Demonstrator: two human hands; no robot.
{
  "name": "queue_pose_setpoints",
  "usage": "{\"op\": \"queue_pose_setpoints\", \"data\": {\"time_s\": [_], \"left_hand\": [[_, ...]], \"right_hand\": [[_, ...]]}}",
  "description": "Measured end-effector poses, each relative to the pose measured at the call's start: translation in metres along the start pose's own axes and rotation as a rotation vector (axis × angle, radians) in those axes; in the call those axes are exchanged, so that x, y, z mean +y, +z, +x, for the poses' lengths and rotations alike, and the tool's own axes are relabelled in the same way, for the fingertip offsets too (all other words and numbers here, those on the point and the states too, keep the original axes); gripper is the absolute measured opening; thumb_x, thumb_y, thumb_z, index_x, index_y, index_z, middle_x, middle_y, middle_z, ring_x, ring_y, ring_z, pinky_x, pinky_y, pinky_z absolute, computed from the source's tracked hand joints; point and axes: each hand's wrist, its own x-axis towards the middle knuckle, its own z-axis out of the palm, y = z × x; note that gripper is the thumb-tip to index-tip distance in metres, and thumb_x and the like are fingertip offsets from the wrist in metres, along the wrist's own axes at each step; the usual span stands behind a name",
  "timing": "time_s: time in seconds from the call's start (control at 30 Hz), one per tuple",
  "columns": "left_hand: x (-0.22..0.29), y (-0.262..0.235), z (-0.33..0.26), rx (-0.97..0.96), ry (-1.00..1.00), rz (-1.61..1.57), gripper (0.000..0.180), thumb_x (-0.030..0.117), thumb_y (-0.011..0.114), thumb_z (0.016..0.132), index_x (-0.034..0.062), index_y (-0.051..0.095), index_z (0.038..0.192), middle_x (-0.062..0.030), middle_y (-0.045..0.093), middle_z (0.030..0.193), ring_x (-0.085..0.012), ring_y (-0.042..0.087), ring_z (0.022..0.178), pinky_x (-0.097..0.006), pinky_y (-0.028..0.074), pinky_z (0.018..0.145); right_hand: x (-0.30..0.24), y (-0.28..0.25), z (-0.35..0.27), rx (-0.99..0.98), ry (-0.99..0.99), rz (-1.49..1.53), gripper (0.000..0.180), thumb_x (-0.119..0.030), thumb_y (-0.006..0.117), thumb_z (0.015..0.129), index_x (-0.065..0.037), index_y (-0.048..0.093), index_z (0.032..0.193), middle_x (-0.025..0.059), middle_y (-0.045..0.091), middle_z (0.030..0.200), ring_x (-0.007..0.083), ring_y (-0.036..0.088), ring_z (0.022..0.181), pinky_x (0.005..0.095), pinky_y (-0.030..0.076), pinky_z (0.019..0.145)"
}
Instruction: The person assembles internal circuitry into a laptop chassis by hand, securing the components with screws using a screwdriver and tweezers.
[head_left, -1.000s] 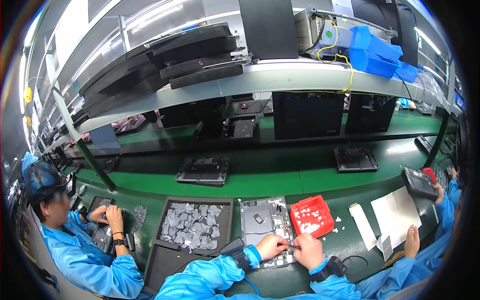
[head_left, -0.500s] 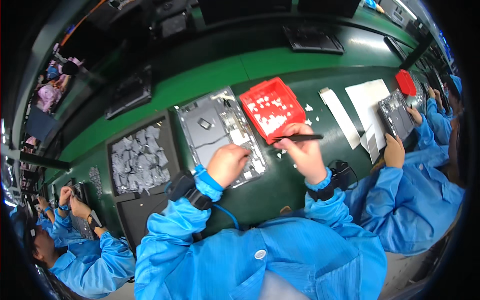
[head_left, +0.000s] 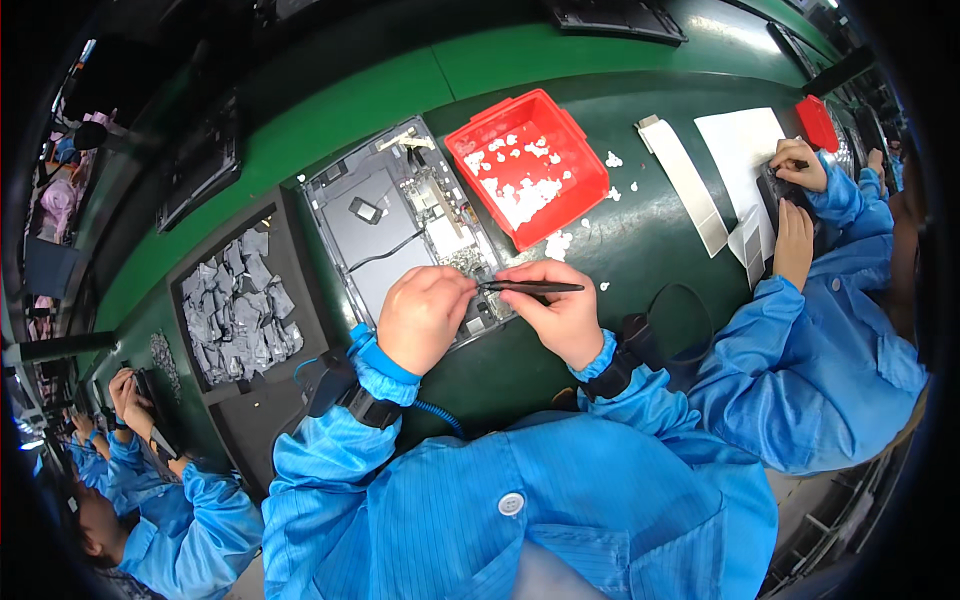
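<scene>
My right hand [head_left: 560,318] grips a pair of black tweezers [head_left: 545,287], its tip pointing left. My left hand [head_left: 422,318] has its fingers pinched together right by that tip; what they hold, if anything, is too small to make out. Both hands are over the near right part of an opened grey laptop chassis [head_left: 340,228], which lies tilted on the bench. A circuit board [head_left: 440,222] runs along the chassis's right side, and a black cable [head_left: 388,256] crosses its grey panel. Beyond my right hand stands a red bin [head_left: 588,203] with small white pieces inside.
Left of the chassis, a black foam tray [head_left: 305,270] holds crumpled grey pieces [head_left: 235,310]. White bits [head_left: 558,243] lie scattered beside the bin. Farther right are a pale strip [head_left: 685,185] and white paper [head_left: 735,145]. Co-workers sit on both sides; one's hand [head_left: 795,243] is at the right.
My right hand has moved left with the tweezers, from the red bin's near edge to over the chassis. The tweezers' tip now meets my left fingers. The whole view has shifted.
</scene>
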Motion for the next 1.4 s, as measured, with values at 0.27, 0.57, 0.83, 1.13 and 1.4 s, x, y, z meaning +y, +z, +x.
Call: {"op": "queue_pose_setpoints", "data": {"time_s": [0.27,0.57,0.83,1.13,1.4], "left_hand": [[0.001,0.001,-0.001,-0.034,0.004,0.017,0.015,0.000,0.069,0.062,0.0029,0.063,0.075,-0.0078,0.061,0.077,-0.0262,0.059,0.071,-0.035,0.049,0.063],[0.012,0.006,-0.006,-0.132,0.071,0.210,0.018,0.002,0.063,0.063,0.0009,0.062,0.080,-0.0071,0.058,0.084,-0.0240,0.057,0.078,-0.033,0.050,0.061],[0.015,0.001,-0.005,-0.205,0.221,0.330,0.018,0.006,0.061,0.066,-0.0007,0.062,0.083,-0.0085,0.060,0.088,-0.0217,0.057,0.084,-0.030,0.050,0.057],[0.021,0.001,-0.014,-0.229,0.418,0.530,0.023,0.008,0.061,0.067,-0.0009,0.064,0.088,-0.0155,0.062,0.094,-0.0243,0.058,0.089,-0.029,0.049,0.057],[0.014,0.002,-0.013,-0.198,0.302,0.318,0.026,0.008,0.061,0.067,-0.0008,0.063,0.091,-0.0140,0.062,0.097,-0.0251,0.057,0.091,-0.030,0.050,0.059]], "right_hand": [[0.006,0.000,0.001,0.027,-0.080,-0.125,0.015,0.003,0.070,0.069,0.002,0.063,0.083,0.0108,0.065,0.086,0.0153,0.063,0.076,0.0255,0.050,0.068],[0.000,0.004,0.004,0.032,-0.347,-0.347,0.015,0.003,0.071,0.065,-0.002,0.061,0.076,0.0103,0.065,0.080,0.0230,0.063,0.073,0.0306,0.049,0.062],[0.000,0.004,0.003,0.028,-0.417,-0.407,0.016,0.003,0.070,0.066,-0.002,0.061,0.078,0.0087,0.065,0.079,0.0242,0.063,0.072,0.0318,0.049,0.061],[0.001,0.004,0.002,0.038,-0.403,-0.409,0.015,0.002,0.070,0.066,-0.003,0.061,0.077,0.0091,0.064,0.078,0.0250,0.063,0.072,0.0324,0.049,0.062],[0.003,0.005,0.003,0.025,-0.418,-0.382,0.015,0.004,0.069,0.065,-0.002,0.060,0.076,0.0097,0.064,0.077,0.0255,0.063,0.071,0.0319,0.049,0.061]]}}
